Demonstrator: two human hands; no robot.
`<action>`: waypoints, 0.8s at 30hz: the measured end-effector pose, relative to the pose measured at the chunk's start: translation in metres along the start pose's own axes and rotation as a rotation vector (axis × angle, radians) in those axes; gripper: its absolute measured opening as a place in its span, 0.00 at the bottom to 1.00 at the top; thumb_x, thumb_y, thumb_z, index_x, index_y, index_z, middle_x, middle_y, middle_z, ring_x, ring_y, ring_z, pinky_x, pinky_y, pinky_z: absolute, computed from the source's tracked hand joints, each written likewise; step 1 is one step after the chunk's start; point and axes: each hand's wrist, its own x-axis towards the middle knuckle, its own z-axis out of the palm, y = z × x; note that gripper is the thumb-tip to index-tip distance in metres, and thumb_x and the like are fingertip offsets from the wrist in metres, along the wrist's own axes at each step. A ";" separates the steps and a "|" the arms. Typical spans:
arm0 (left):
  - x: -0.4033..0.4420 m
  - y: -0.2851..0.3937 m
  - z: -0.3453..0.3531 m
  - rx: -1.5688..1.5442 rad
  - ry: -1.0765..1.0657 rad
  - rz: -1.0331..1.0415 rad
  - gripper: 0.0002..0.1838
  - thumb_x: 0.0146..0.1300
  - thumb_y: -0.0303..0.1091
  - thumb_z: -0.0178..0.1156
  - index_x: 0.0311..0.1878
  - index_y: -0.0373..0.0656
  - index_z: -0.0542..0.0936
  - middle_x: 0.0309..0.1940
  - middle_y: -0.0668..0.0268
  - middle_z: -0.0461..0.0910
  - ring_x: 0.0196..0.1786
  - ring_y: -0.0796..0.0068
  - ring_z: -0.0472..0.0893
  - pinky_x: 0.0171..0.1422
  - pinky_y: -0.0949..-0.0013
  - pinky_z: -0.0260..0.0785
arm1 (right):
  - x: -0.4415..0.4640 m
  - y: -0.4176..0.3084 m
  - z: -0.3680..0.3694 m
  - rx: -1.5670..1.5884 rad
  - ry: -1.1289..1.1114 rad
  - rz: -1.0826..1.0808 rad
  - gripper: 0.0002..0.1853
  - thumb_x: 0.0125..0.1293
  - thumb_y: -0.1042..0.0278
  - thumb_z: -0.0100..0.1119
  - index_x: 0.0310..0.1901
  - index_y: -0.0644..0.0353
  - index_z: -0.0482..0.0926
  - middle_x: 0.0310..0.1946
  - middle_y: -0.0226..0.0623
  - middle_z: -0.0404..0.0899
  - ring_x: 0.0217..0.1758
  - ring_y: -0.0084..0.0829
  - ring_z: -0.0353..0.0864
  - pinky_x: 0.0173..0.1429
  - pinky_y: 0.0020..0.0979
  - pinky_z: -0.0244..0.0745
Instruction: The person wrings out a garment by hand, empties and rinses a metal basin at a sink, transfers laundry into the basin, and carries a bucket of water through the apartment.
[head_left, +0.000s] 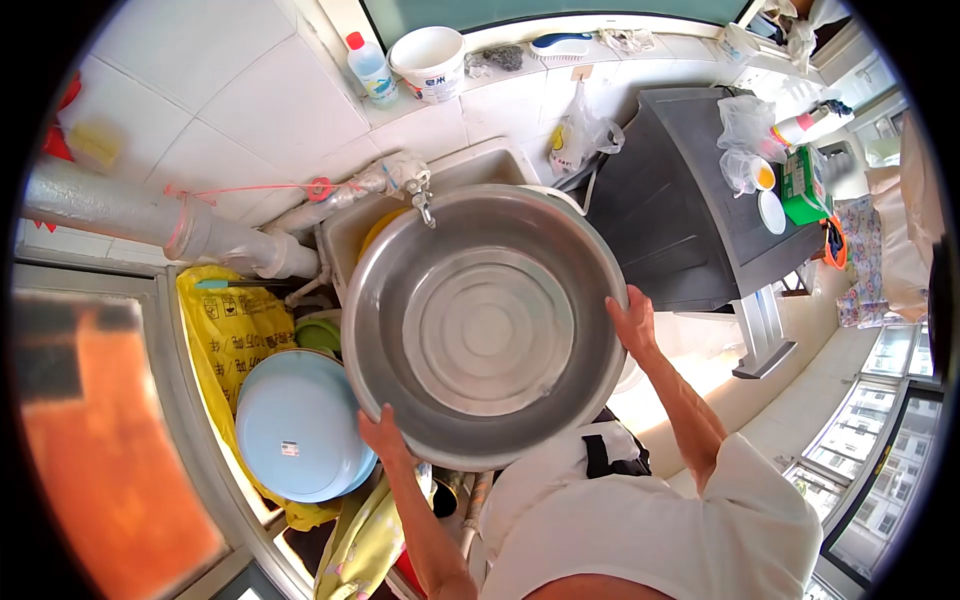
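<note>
A large, round metal basin (490, 325) is held over a white sink (490, 165), beneath a tap (424, 205). No objects show inside the basin. My left hand (384, 436) grips its rim at the lower left, with the thumb on top. At the right side of the rim, my right hand (633, 322) has its thumb over the edge, and its other fingers are partly hidden. Part of something yellow (380, 240) shows between the basin and the left wall of the sink.
Light blue basins (300, 425) and a yellow bag (225, 330) stand at left. A dark grey cabinet (670, 190) carries a green box (803, 185) at right. On the ledge behind are a white bucket (428, 65) and a bottle (372, 70). A pipe (120, 210) crosses at upper left.
</note>
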 end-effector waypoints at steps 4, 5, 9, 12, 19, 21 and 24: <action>0.007 -0.001 -0.001 0.037 0.015 0.067 0.16 0.62 0.25 0.62 0.52 0.31 0.77 0.43 0.59 0.82 0.43 0.66 0.80 0.54 0.62 0.73 | -0.007 -0.005 -0.004 0.048 -0.047 0.040 0.24 0.63 0.55 0.62 0.48 0.72 0.79 0.42 0.61 0.83 0.50 0.60 0.81 0.57 0.49 0.72; 0.009 0.003 -0.003 0.059 0.001 0.046 0.15 0.62 0.24 0.62 0.51 0.31 0.77 0.42 0.59 0.82 0.43 0.66 0.80 0.53 0.62 0.73 | -0.008 0.003 0.000 0.041 -0.016 0.041 0.26 0.62 0.55 0.63 0.50 0.74 0.79 0.43 0.63 0.83 0.51 0.61 0.81 0.59 0.49 0.72; 0.006 0.013 -0.002 0.007 -0.022 0.013 0.14 0.62 0.24 0.62 0.50 0.31 0.78 0.42 0.58 0.82 0.42 0.66 0.80 0.52 0.61 0.73 | -0.009 -0.005 -0.006 0.085 -0.026 0.066 0.30 0.62 0.54 0.63 0.53 0.78 0.76 0.45 0.67 0.82 0.53 0.62 0.81 0.62 0.48 0.72; 0.007 0.009 -0.002 0.052 0.004 0.061 0.13 0.62 0.24 0.62 0.49 0.30 0.78 0.41 0.59 0.82 0.41 0.67 0.80 0.51 0.62 0.73 | -0.011 0.010 0.000 0.056 0.023 0.060 0.29 0.61 0.56 0.63 0.52 0.78 0.77 0.45 0.66 0.82 0.54 0.62 0.81 0.61 0.48 0.72; 0.008 0.013 -0.006 0.130 -0.009 0.002 0.14 0.63 0.24 0.62 0.51 0.31 0.79 0.41 0.60 0.83 0.42 0.67 0.80 0.51 0.63 0.73 | -0.020 -0.026 -0.020 0.029 -0.013 0.110 0.26 0.60 0.58 0.63 0.52 0.74 0.79 0.45 0.62 0.84 0.53 0.57 0.82 0.59 0.45 0.73; 0.010 0.006 -0.008 0.097 -0.022 0.034 0.14 0.63 0.25 0.63 0.51 0.31 0.79 0.41 0.60 0.83 0.41 0.68 0.80 0.51 0.63 0.73 | -0.022 -0.023 -0.018 0.088 -0.012 0.130 0.26 0.61 0.58 0.62 0.52 0.74 0.79 0.45 0.61 0.84 0.52 0.56 0.83 0.59 0.45 0.73; 0.013 -0.004 -0.009 0.108 -0.024 0.051 0.14 0.63 0.25 0.63 0.51 0.31 0.79 0.41 0.60 0.83 0.41 0.68 0.80 0.50 0.63 0.73 | -0.025 -0.025 -0.022 0.133 -0.051 0.129 0.27 0.61 0.58 0.62 0.54 0.75 0.78 0.47 0.62 0.83 0.55 0.56 0.82 0.61 0.45 0.72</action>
